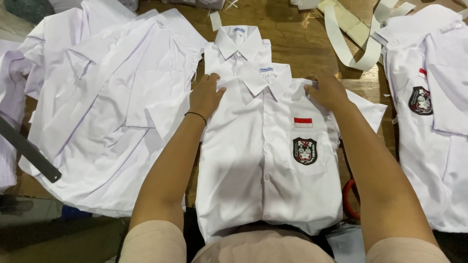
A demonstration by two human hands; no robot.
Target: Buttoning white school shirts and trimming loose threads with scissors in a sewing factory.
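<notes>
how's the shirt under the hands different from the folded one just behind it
The front shirt is fully visible, with a flag patch and dark crest on its pocket; the shirt behind is mostly covered, showing only collar and shoulders. The left hand and right hand press the front shirt; the shirt behind lies untouched. Both are white, collared, buttoned.

The shirt [263, 165] under both hands is smooth, matt white cloth with small glossy plastic-looking buttons; its chest badge [304, 150] looks like stitched, slightly raised embroidery. The surface [297, 44] is bare brown wood, worn and dull. The strips [351, 44] lying on it look like stiff, matt off-white paper or card.
</notes>
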